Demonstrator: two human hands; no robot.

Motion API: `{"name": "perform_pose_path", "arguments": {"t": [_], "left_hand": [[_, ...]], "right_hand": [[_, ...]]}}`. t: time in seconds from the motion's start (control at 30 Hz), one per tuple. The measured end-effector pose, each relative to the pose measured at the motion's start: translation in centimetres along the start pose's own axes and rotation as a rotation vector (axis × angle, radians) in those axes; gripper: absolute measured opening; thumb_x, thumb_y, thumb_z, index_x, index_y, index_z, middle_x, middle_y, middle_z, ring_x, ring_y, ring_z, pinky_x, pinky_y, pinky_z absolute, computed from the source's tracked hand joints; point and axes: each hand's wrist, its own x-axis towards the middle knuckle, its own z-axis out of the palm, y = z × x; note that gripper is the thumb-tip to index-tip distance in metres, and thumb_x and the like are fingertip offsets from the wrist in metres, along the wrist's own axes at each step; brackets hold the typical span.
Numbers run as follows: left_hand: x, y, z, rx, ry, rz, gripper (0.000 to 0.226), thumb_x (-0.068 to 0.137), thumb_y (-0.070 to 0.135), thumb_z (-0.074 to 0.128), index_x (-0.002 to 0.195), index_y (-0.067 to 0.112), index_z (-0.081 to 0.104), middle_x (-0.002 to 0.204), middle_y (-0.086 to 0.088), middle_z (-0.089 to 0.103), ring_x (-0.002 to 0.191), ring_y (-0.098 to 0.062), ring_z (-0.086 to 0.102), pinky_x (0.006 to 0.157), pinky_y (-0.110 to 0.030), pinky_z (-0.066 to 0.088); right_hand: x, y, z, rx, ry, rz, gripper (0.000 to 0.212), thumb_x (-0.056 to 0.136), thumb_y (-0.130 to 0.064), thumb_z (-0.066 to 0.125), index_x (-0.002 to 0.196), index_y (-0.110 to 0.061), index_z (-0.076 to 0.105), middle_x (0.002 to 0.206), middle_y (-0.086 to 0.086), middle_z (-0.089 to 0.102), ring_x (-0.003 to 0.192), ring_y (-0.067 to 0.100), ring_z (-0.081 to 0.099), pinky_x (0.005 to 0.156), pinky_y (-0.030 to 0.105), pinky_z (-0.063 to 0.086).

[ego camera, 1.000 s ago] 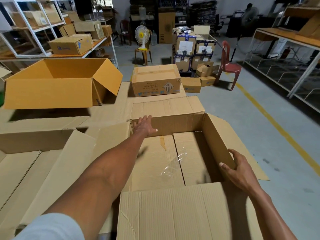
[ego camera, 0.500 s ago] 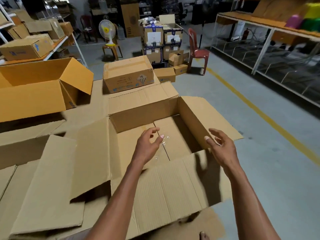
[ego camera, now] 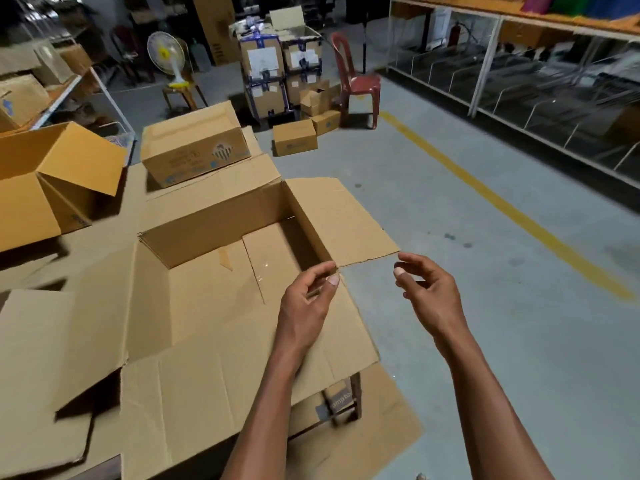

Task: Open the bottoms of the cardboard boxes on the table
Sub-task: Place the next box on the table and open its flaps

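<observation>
Both hands are hovering, fingers loosely curled, gripping nothing: left hand (ego camera: 306, 303) over the open cardboard box (ego camera: 221, 233) on the desk (ego camera: 104, 237), right hand (ego camera: 427, 292) just beyond its right flap.

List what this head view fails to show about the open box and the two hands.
- Open box: its underside is hidden by its own floor.
- Left hand: whether the fingertips pinch anything; too small, maybe clear tape.
- Right hand: palm faces away.
</observation>
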Motion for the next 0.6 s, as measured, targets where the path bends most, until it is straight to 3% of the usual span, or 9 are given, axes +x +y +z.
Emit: {"name": "perform_pose_path", "arguments": {"t": [0.13,0.27,0.33,0.43,0.6], "left_hand": [[1.8,2.2,5.6,-0.018,0.035,0.014,0.028,0.097,0.029,0.062,0.125,0.033,0.067,0.126,0.019,0.065,0.107,0.011,0.058,0.085,-0.004,0.042],[4.0,3.0,10.2,-0.022,0.037,0.000,0.030,0.093,0.040,0.063,0.123,0.039,0.066,0.128,0.019,0.063,0.115,-0.001,0.059,0.097,-0.033,0.053],[5.1,3.5,11.6,-0.018,0.045,-0.002,0.034,0.090,0.045,0.061,0.123,0.041,0.065,0.128,0.018,0.063,0.116,-0.003,0.059,0.099,-0.040,0.053],[8.3,4.4,12.9,-0.010,0.069,0.000,0.033,0.094,0.040,0.062,0.127,0.040,0.062,0.131,0.021,0.061,0.117,0.004,0.057,0.100,-0.033,0.050],[15.4,5.4,14.7,-0.026,0.129,0.015,0.037,0.097,0.037,0.062,0.133,0.039,0.058,0.133,0.022,0.060,0.119,0.004,0.056,0.085,-0.007,0.044]], "right_hand": [[2.9,0.0,-4.5,-0.064,-0.109,-0.018,0.027,0.092,-0.033,0.069,0.117,-0.044,0.066,0.111,-0.017,0.072,0.098,0.007,0.068,0.088,0.038,0.058],[7.4,-0.1,-7.8,-0.058,-0.145,-0.015,0.028,0.091,-0.035,0.070,0.118,-0.042,0.066,0.112,-0.016,0.071,0.099,0.006,0.068,0.090,0.038,0.058],[9.8,-0.2,-8.7,-0.042,-0.164,-0.009,0.027,0.091,-0.035,0.070,0.118,-0.043,0.066,0.112,-0.016,0.072,0.100,0.006,0.068,0.090,0.038,0.058],[14.4,-0.6,-9.2,-0.042,-0.190,-0.009,0.027,0.092,-0.035,0.070,0.118,-0.043,0.067,0.112,-0.016,0.072,0.100,0.005,0.068,0.090,0.038,0.058],[23.6,-1.4,-8.8,-0.073,-0.258,-0.040,0.026,0.092,-0.033,0.069,0.117,-0.041,0.067,0.112,-0.015,0.072,0.100,0.003,0.067,0.088,0.036,0.057]]}}
